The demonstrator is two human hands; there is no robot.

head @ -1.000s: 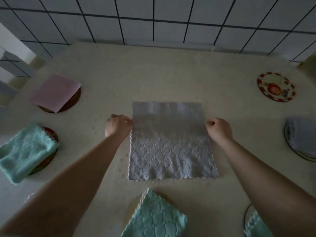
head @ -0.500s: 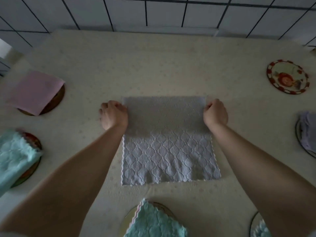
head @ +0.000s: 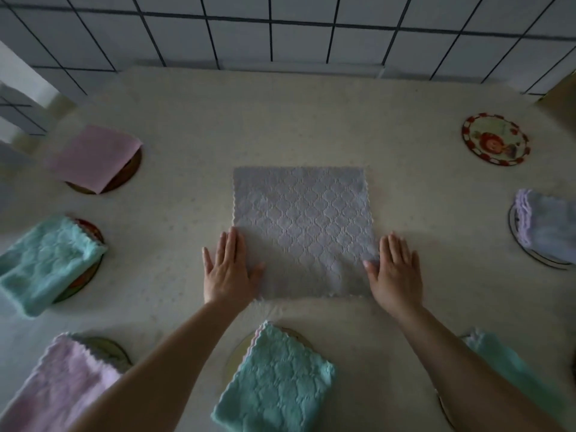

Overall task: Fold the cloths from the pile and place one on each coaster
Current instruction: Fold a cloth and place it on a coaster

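Table [head: 311,120] under a pale cover is carrying everything, and the grey cloth [head: 300,226] lying flat at its middle is the landmark here. Folding is the step in hand, judging by the doubled near edge: both hands are lying flat with straight fingers at the cloth's near corners, gripping nothing. The left hand [head: 226,269] is pressing the near-left corner, partly on the cover; the right hand [head: 394,269] is pressing the near-right corner likewise. Next, I judge, comes another fold, which is calling for pinching one edge and laying it squarely over the other so the scalloped borders meet, then carrying the cloth away.

Around the grey cloth, coasters are bearing folded cloths. Nearer than it, a teal cloth [head: 274,378] is covering one. To its left are sitting another teal cloth [head: 46,263], a pink cloth [head: 93,157] farther off, and a pale pink cloth [head: 59,388] nearer. To its right a lilac cloth [head: 548,226] is resting on a coaster. Far right of it, the red-rimmed coaster [head: 495,138] is lying bare, seemingly awaiting this cloth.
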